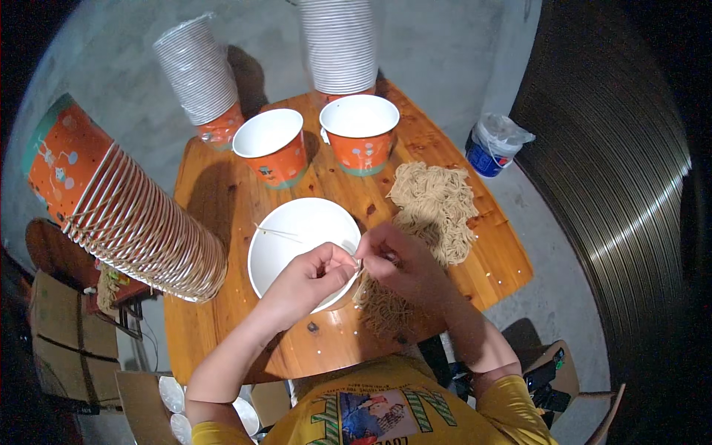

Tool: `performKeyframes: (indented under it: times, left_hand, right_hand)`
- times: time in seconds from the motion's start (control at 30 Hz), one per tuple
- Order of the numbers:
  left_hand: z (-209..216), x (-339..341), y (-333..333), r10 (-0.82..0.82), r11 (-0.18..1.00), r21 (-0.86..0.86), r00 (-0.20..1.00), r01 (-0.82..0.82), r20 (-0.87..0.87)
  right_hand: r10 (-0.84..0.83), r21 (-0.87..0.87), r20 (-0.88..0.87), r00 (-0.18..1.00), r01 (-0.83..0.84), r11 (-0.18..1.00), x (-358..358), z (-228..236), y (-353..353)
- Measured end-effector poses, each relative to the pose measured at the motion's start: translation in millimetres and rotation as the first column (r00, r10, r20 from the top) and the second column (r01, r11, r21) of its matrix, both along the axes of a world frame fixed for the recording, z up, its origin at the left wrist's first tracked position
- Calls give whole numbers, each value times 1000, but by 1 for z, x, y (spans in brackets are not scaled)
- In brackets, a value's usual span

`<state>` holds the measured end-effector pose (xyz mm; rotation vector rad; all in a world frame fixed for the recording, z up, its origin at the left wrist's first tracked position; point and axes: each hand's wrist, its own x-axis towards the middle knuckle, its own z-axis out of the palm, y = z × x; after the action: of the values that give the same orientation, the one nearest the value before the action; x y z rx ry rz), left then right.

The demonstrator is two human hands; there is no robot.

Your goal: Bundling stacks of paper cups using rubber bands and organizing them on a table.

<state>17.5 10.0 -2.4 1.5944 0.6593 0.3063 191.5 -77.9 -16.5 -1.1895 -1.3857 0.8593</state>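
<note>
A white-lined paper bucket [297, 222] stands at the middle of the wooden table, its mouth toward me. My left hand [315, 278] reaches over its near rim, thumb and fingers pinched. Fingertip to fingertip with it at the bucket's right rim, my right hand [400, 259] is also closed in a pinch. A tiny pale bit shows between the fingertips, too small to name. A thin pale cord [278, 233] crosses the bucket's inside on the left. Tan cords lie in a tangled heap [434, 196] beyond my right hand, with a loose bunch [386, 308] beneath it.
Two orange paper buckets [271, 152] [361, 137] stand farther back. Wrapped bucket stacks [194, 70] [339, 48] rise behind them. A tall leaning stack [133, 208] with tan cords fills the left. A blue pail [489, 152] sits on the floor at right; cardboard boxes [67, 334] lie lower left.
</note>
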Motion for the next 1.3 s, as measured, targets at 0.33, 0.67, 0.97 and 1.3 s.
performKeyframes:
  times: [0.33, 0.67, 0.97, 1.3]
  left_hand:
    - [6, 8, -5, -105, 974, 201, 994, 108, -26]
    - [8, 11, 3, -67, 997, -29, 996, 65, -54]
    - [8, 18, 6, -44, 997, -69, 997, 39, -63]
    - [2, 21, 12, -57, 988, -144, 998, 62, 35]
  right_hand:
    - [257, 45, -65, 964, -254, 966, 8, 8, 26]
    - [215, 69, -258, 942, -204, 977, 29, -21, 28]
    - [-226, 401, 441, 869, 34, 915, 27, -19, 3]
    - [-297, 389, 418, 858, 126, 912, 3, -20, -3]
